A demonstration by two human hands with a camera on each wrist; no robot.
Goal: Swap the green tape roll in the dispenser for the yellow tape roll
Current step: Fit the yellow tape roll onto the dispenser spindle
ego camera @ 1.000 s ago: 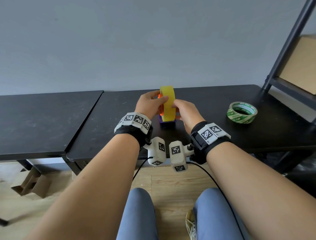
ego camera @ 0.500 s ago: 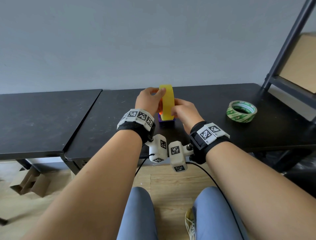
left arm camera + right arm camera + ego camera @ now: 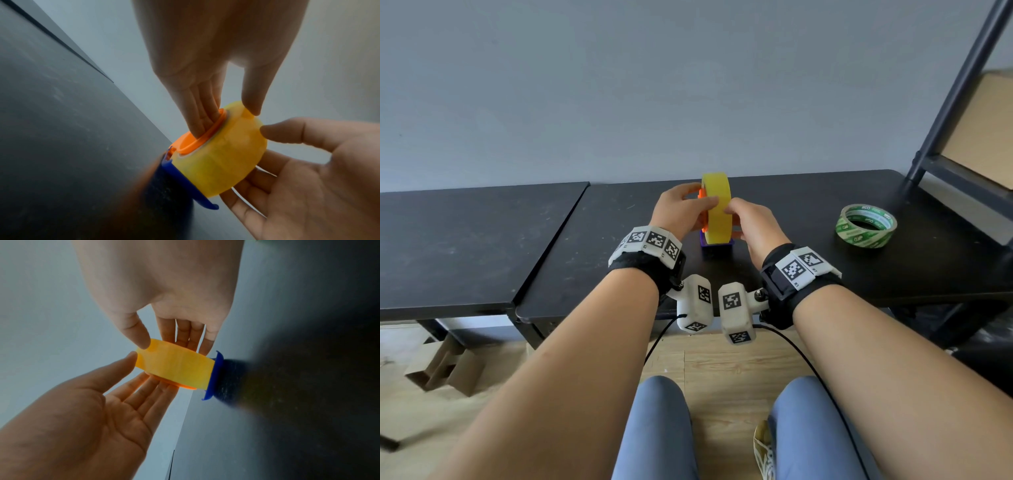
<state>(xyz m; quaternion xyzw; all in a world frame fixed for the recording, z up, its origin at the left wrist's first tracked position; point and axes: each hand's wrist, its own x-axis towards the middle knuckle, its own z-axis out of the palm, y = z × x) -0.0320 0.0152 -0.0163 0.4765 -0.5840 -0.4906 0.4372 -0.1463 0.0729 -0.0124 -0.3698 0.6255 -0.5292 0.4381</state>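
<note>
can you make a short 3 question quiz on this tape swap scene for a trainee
1. True or false: the green tape roll lies flat on the table, off to the right of both hands.
2. What colour is the hub that the yellow tape roll sits on?
A. orange
B. white
C. red
3. Fill in: the yellow roll stands on edge above the ____ dispenser base.

Key
1. True. It lies apart, touched by neither hand.
2. A. The orange hub shows at the roll's left face, where the left hand's fingers reach in; the right hand holds the other side.
3. blue
</note>
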